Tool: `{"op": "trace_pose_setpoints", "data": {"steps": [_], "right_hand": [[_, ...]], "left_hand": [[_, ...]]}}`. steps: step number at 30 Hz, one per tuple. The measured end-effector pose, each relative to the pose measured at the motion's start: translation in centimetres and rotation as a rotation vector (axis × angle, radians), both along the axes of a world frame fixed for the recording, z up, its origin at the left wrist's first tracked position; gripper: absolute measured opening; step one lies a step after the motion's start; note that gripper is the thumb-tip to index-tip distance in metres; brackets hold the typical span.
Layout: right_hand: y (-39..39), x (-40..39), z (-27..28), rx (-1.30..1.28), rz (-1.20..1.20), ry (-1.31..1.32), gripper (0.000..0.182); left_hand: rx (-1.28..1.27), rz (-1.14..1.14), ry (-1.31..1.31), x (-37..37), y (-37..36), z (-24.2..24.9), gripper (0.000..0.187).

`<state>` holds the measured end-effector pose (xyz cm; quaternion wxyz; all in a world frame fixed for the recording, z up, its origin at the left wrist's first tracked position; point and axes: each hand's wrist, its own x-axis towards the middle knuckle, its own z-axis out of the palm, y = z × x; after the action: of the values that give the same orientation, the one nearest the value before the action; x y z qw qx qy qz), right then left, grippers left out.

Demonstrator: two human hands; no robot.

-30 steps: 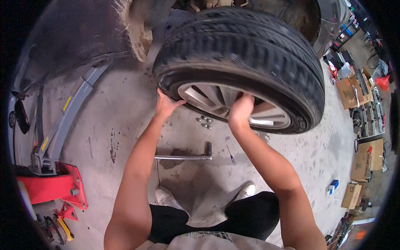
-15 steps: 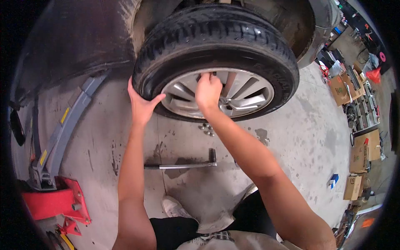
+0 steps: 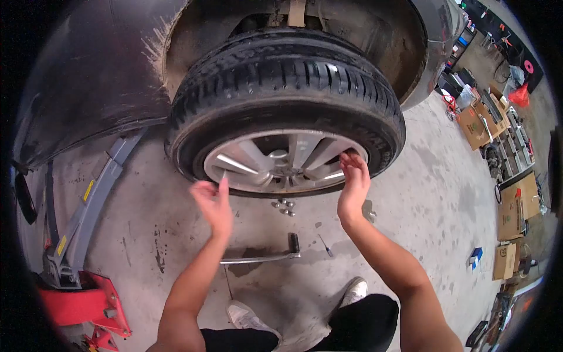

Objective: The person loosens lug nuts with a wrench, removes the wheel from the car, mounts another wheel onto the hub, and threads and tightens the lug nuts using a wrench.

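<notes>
A black tire (image 3: 281, 108) with a silver alloy rim (image 3: 299, 148) fills the upper middle, inside a dark car's wheel arch. My left hand (image 3: 213, 202) is in front of the tire's lower left edge, fingers apart, slightly blurred, holding nothing. On the right, my right hand (image 3: 354, 182) is raised by the rim's right side with its fingers extended and nothing in it. Whether its fingertips touch the rim cannot be told. Several lug nuts (image 3: 284, 206) lie on the floor below the wheel. Nearer my feet are a long wrench (image 3: 261, 258) and a thin screwdriver (image 3: 326, 246).
A grey lift arm (image 3: 97, 199) and a red metal base (image 3: 88, 305) stand at the left. Along the right side are cardboard boxes (image 3: 511, 214), metal parts and a small blue box (image 3: 475, 258) on the floor. The car's body (image 3: 94, 70) overhangs the upper left.
My left hand has left the tire's side and moved down and right. My right hand has come off the rim's spokes toward the right. The view has shifted, so the wheel appears lower.
</notes>
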<state>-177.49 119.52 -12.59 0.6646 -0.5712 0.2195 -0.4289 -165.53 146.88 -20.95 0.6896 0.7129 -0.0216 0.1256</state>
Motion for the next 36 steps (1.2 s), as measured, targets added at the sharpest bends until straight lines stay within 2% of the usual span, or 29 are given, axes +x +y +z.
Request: {"op": "trace_pose_setpoints", "data": {"steps": [1,2,4,5,6,7,10,11,12,14,16,17,18,20,22,25,26,28,30,32,34,36], "right_hand": [[-0.6,0.6,-0.2,0.167,0.076,-0.124,0.029],[0.9,1.4,0.9,0.396,0.038,-0.25,0.024],[2.0,2.3,2.3,0.736,0.015,-0.267,0.02],[1.9,3.6,3.4,0.849,-0.072,-0.197,0.022],[2.1,4.3,3.6,0.844,-0.074,-0.204,0.022],[2.0,4.8,3.2,0.827,-0.114,-0.152,0.023],[1.6,7.3,2.6,0.795,-0.191,-0.088,0.032],[1.9,8.6,3.3,0.808,-0.238,-0.126,0.036],[2.0,8.8,4.0,0.81,-0.287,-0.153,0.041],[2.8,10.2,6.9,0.767,-0.154,-0.363,0.054],[2.7,11.9,9.1,0.782,-0.161,-0.522,0.057],[1.7,12.3,8.7,0.772,-0.174,-0.451,0.056],[0.9,12.4,7.8,0.773,-0.199,-0.374,0.056],[-3.3,13.6,2.5,0.757,-0.088,-0.508,0.054],[-2.2,12.8,8.1,0.948,-0.148,-0.401,0.056],[-3.2,12.2,9.3,0.967,-0.069,-0.498,0.057],[-3.9,12.3,9.1,1.003,-0.06,-0.47,0.057],[-5.7,12.5,7.3,1.019,-0.129,-0.401,0.058],[-6.3,12.9,8.4,0.988,-0.079,-0.378,0.059],[-5.9,13.4,11.3,1.077,0.046,-0.485,0.06],[-7.4,12.5,4.2,1.145,-0.06,-0.402,0.048],[-7.6,11.2,4.9,1.058,0.08,-0.109,0.042]], "left_hand": [[-0.217,-0.171,0.087,-1.0,-1.0,-0.5,0.049],[-0.57,-0.128,0.185,-1.4,-3.3,2.2,0.063],[-0.98,0.088,0.542,1.4,-4.6,6.6,0.07],[-1.042,0.177,0.644,2.3,-5.5,8.5,0.07],[-1.101,0.27,0.749,2.6,-6.3,10.2,0.07],[-1.032,0.323,0.804,2.9,-7.1,9.6,0.067],[-1.35,-0.001,0.424,5.8,-9.2,4.4,0.063],[-1.354,-0.008,0.43,6.4,-8.8,4.9,0.063],[-1.449,-0.138,0.402,6.0,-8.8,5.0,0.063],[-1.655,-0.349,0.319,5.8,-9.4,6.8,0.069],[-1.618,-0.295,0.38,6.1,-10.2,9.0,0.063],[-1.596,-0.26,0.406,6.1,-10.6,8.9,0.062],[-1.56,-0.225,0.422,6.4,-11.0,8.2,0.061],[-1.523,-0.167,0.465,6.4,-12.0,6.7,0.058],[-1.434,-0.123,0.441,6.4,-13.3,5.9,0.062],[-1.436,-0.188,0.383,5.9,-14.9,8.3,0.061],[-1.388,-0.143,0.407,5.4,-15.5,9.6,0.06],[-1.232,-0.03,0.571,6.1,-15.1,7.2,0.053],[-1.129,0.034,0.676,6.3,-14.9,6.1,0.05],[-1.182,-0.075,0.5,7.7,-15.8,7.9,0.051],[-1.129,0.02,0.576,6.4,-15.4,4.8,0.052],[-1.19,0.029,0.581,6.9,-15.6,4.6,0.054]]}}
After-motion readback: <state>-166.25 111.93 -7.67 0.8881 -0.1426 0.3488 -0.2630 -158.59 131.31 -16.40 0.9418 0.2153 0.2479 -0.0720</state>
